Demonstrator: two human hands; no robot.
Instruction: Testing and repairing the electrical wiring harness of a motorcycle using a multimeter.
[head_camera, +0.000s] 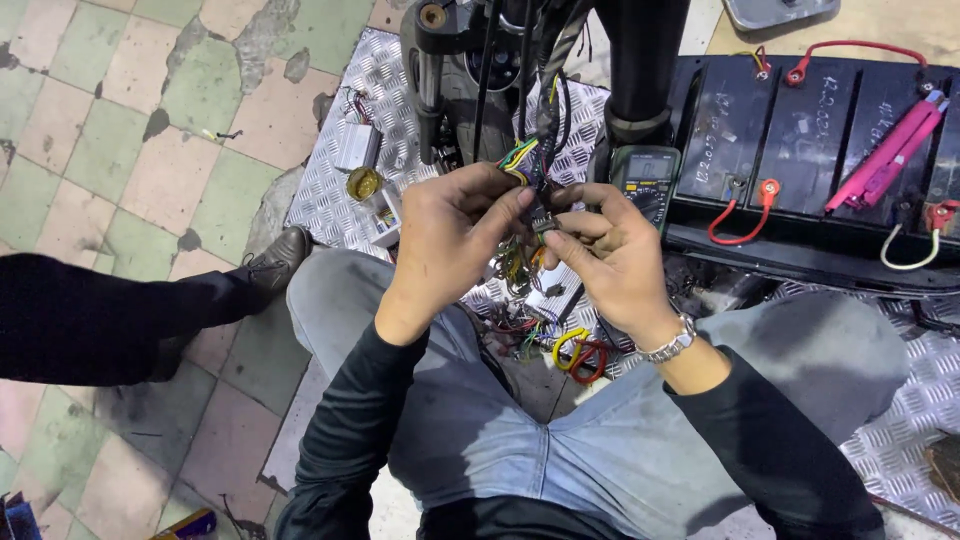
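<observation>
**Wiring bundle held in both hands over checker-plate floor**

Left hand (450, 235): bare, fingers curled nearly closed, pinching the upper part of a wire bundle (527, 165) between thumb and forefingers. Sleeve black, knit.

Right hand (610, 255): bare, fingers bent in and closed on a small dark connector (541, 221) in the same bundle, just beside the left fingertips. A metal link wristwatch (672, 341) sits on the wrist.

Wire bundle: thin insulated strands, green, yellow, red, blue and black, hanging from a dark sheathed harness that drops from above. It is held between the two hands, in front of the knees, at the middle of the view. More loose strands trail below the hands, ending near looped yellow and red wires (577, 355).

Surroundings:
- Checker plate (340, 190), silvery metal with raised diamond tread, underfoot.
- Multimeter (646, 178), dark body with green casing, small screen, just behind the right hand.
- Batteries (800, 135), a row of black rectangular blocks, matte and dusty, joined by short red and white cable loops.
- Pink flat tool (888, 150), lying slantwise on the batteries.
- Silver controller box (357, 146), ribbed metal, wires at one end.
- Round brass-coloured piece (364, 183), beside the box.
- Fork tube (430, 80), dark cylinder, upright.
- Tiled floor (120, 150), worn pink and green squares, chipped.
- Another person's dark trouser leg and brown leather shoe (277, 258), at left.
- Jeans, pale blue denim.
</observation>
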